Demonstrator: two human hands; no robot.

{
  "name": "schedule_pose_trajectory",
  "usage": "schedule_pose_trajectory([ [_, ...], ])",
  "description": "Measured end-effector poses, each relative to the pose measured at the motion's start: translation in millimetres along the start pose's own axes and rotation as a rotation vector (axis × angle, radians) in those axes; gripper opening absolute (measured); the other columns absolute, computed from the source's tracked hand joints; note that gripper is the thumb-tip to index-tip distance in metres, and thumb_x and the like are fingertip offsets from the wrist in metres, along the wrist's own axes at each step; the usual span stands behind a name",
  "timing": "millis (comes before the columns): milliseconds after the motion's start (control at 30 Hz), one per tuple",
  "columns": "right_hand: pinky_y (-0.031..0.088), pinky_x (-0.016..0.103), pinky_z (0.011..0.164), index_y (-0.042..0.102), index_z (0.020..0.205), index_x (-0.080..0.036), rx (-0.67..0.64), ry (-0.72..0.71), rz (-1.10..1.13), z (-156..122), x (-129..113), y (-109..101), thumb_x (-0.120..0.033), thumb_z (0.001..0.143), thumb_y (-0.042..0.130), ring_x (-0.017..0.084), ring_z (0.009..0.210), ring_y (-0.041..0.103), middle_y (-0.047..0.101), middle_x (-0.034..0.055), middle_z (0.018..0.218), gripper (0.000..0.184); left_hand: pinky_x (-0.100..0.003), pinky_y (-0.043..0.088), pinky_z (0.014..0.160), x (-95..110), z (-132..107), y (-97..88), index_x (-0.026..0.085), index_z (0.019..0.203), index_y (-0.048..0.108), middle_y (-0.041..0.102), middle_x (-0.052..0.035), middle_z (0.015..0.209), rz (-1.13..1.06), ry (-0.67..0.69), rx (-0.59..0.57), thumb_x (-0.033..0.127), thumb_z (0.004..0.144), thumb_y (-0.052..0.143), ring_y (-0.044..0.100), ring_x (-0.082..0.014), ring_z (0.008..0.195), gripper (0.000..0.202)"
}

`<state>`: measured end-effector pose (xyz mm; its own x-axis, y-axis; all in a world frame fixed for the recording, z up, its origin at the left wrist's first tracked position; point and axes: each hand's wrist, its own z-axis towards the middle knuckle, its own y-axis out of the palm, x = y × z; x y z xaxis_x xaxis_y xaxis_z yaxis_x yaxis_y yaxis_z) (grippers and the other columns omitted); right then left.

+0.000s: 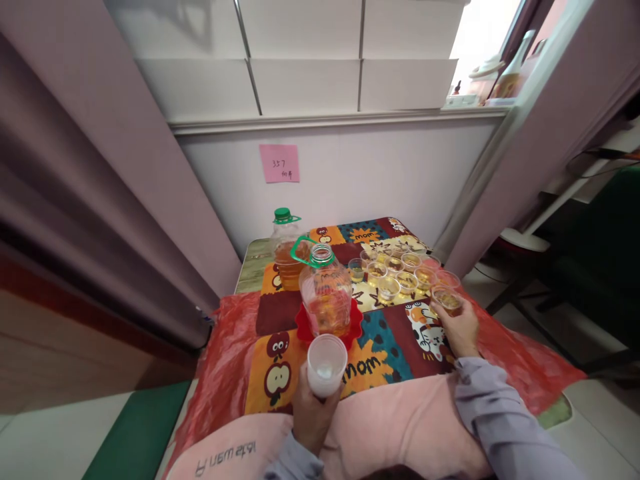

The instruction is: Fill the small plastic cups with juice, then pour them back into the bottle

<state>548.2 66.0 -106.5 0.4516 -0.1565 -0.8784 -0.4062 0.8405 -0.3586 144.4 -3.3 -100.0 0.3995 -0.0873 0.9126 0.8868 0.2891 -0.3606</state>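
My left hand (313, 408) is wrapped round a translucent white plastic cup (326, 365), held upright near the table's front edge. Whether several cups are nested there I cannot tell. At the right, my right hand (461, 328) grips a small clear plastic cup (447, 300) of yellowish liquid, beside several similar filled cups (394, 265) standing close together. In front of my left hand, an uncapped clear jug (326, 297) with a green handle and some amber liquid stands in a red scalloped dish (356, 327).
A second jug (287, 257) with a green cap and amber liquid stands behind, to the left. A patterned mat (280, 313) and red plastic sheet (230, 340) cover the table. Beyond is a wall with a pink note (279, 163). A pink cushion (390, 417) lies at the front.
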Motion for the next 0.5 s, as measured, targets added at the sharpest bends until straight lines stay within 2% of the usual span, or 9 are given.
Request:
schedule_pose_trajectory([
  [67, 0.063, 0.057, 0.093, 0.072, 0.114, -0.02, -0.043, -0.002, 0.118, -4, -20, -7, -0.071, 0.064, 0.088, 0.038, 0.1, 0.078, 0.082, 0.0178, 0.111, 0.074, -0.05, 0.067, 0.08, 0, -1, 0.4, 0.018, 0.113, 0.069, 0.082, -0.014, 0.097, -0.012, -0.009, -0.001, 0.053, 0.067, 0.084, 0.081, -0.036, 0.089, 0.06],
  [133, 0.062, 0.058, 0.1, 0.072, 0.12, -0.02, -0.116, -0.016, 0.255, -8, -50, -13, -0.065, 0.066, 0.092, 0.037, 0.109, 0.079, 0.082, 0.0166, 0.119, 0.073, -0.05, 0.066, 0.081, 0, -1, 1.0, 0.017, 0.117, 0.069, 0.082, -0.0134, 0.097, -0.024, -0.017, -0.002, 0.05, 0.067, 0.084, 0.081, -0.0356, 0.089, 0.062],
  [300, 0.057, 0.062, 0.113, 0.076, 0.126, -0.023, -0.406, -0.035, 0.588, -14, -155, -25, -0.048, 0.073, 0.098, 0.037, 0.121, 0.076, 0.08, 0.0142, 0.133, 0.063, -0.049, 0.067, 0.082, 2, -4, 2.3, 0.018, 0.118, 0.07, 0.082, -0.0118, 0.099, -0.068, -0.038, -0.011, 0.049, 0.067, 0.085, 0.08, -0.0348, 0.092, 0.061],
  [400, 0.058, 0.058, 0.114, 0.077, 0.125, -0.026, -0.565, -0.068, 0.691, -16, -213, -22, -0.046, 0.074, 0.098, 0.034, 0.122, 0.077, 0.081, 0.0096, 0.132, 0.058, -0.049, 0.067, 0.083, 2, -5, 2.3, 0.019, 0.116, 0.069, 0.081, -0.0112, 0.099, -0.078, -0.047, -0.01, 0.05, 0.067, 0.083, 0.08, -0.0344, 0.092, 0.06],
  [500, 0.06, 0.053, 0.111, 0.077, 0.128, -0.026, -0.72, -0.163, 0.701, -16, -256, -12, -0.045, 0.079, 0.095, 0.031, 0.122, 0.076, 0.081, 0.0082, 0.131, 0.056, -0.05, 0.066, 0.084, 4, -6, 2.0, 0.019, 0.115, 0.067, 0.081, -0.0107, 0.096, -0.078, -0.055, -0.021, 0.048, 0.068, 0.082, 0.08, -0.0341, 0.09, 0.057],
])
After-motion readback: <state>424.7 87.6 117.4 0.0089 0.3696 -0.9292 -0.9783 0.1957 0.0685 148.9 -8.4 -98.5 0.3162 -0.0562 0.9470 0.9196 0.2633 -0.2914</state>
